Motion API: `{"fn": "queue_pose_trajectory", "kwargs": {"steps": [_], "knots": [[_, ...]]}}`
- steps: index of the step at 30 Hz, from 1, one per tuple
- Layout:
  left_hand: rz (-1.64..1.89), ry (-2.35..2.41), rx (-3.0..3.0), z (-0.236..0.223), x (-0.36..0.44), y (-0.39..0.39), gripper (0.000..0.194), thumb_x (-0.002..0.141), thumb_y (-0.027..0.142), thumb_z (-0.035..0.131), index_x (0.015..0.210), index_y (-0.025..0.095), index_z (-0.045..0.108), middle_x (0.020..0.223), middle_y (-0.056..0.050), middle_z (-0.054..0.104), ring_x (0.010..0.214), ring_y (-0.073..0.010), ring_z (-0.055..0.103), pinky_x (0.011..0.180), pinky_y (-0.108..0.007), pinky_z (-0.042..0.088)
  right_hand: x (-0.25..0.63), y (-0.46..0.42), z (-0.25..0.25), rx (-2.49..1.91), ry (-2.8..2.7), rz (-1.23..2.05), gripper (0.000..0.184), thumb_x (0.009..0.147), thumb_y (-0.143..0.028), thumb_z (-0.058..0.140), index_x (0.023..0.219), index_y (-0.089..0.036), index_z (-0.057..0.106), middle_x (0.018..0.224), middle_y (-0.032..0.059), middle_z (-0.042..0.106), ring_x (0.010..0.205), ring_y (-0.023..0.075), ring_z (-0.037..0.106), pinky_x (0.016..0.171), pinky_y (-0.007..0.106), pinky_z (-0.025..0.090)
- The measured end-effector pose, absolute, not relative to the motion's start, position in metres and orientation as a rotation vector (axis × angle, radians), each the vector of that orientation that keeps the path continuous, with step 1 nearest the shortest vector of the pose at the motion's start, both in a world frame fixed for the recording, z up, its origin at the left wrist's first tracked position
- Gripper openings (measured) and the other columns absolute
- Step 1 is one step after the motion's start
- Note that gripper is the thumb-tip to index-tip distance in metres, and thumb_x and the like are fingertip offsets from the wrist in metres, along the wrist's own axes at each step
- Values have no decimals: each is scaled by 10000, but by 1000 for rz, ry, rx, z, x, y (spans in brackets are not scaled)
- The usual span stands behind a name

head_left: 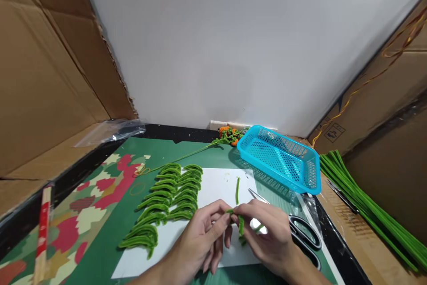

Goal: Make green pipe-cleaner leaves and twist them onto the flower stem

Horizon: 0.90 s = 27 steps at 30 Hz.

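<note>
The left hand (208, 234) and right hand (267, 227) pinched a short, fuzzy green stem (241, 226) above a white paper sheet (216, 187), its visible length running toward the wearer. Two columns of curved green pieces (163, 194) looked finished; a straight green piece (237, 190) and long green bundle (370, 216) appeared unworked.

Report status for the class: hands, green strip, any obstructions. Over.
Left hand, right hand: fingertips pinching green fuzzy strip. Strip held above white paper. Possible obstruction: scissors, partly hidden behind right hand.
</note>
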<state>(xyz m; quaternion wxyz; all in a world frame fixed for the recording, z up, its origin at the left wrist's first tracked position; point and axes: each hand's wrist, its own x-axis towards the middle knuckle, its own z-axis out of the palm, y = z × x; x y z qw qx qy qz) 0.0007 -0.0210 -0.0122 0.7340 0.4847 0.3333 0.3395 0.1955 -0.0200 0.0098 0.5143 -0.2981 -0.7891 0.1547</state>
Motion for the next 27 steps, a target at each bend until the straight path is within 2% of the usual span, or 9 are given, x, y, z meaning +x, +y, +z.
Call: {"fn": "queue_pose_trajectory", "kwargs": {"steps": [2,5,10,15,17,19,21,23,27], "knots": [[778,696,995,-9,1,-18,412,967,592,662,1069,212,538,735,34,671,358,-92,612,291,-107,352,194,-19,8,-715,-1885,304,216,944,-43,605,1072,-186,705,747,48,734,583,165,649,551,265,501],[826,695,928,-5,1,-14,424,924,566,734,1037,215,526,743,36,685,343,-109,622,269,-117,376,193,-18,7,-707,-1868,271,216,951,-33,610,1081,-185,694,777,51,747,614,164,670,581,260,530],[780,648,905,-9,0,-11,353,999,551,638,1016,210,544,485,63,593,281,-91,529,269,-93,358,193,-15,6,-685,-1897,219,178,975,-49,625,1082,-166,704,876,72,761,711,163,712,607,241,545],[833,685,872,-10,-1,-9,486,874,566,793,1126,225,555,815,5,742,337,-120,628,256,-135,392,193,-11,1,-710,-1901,185,205,995,-55,610,1147,-145,713,954,99,777,788,176,737,658,251,568],[835,747,910,-6,-2,-9,514,847,568,822,1109,202,573,710,8,733,321,-120,609,268,-131,393,194,-10,-1,-705,-1906,182,217,987,-48,616,1151,-147,719,930,92,775,774,173,734,644,247,566],[813,800,949,-2,-2,-8,523,843,618,802,1036,175,599,514,21,662,281,-112,546,272,-124,373,194,-9,-1,-686,-1930,186,271,966,-18,616,1187,-140,717,925,90,777,767,170,736,642,243,573],[805,833,960,-1,-2,-8,562,813,674,797,973,167,612,402,29,590,253,-104,480,265,-129,358,194,-10,0,-653,-1950,186,343,942,22,598,1229,-128,709,926,91,779,765,166,738,647,239,582],[814,865,955,-2,-3,-8,575,784,678,819,957,166,623,388,25,587,250,-93,449,262,-132,353,193,-10,1,-638,-1955,189,363,937,32,590,1244,-120,710,924,94,778,761,160,739,643,232,584],[872,873,959,-14,-5,-8,526,785,626,844,948,161,660,367,31,572,227,-66,371,251,-125,310,191,-11,4,-671,-1925,228,260,962,-9,610,1156,-125,740,925,94,773,766,152,737,652,225,589]]}}
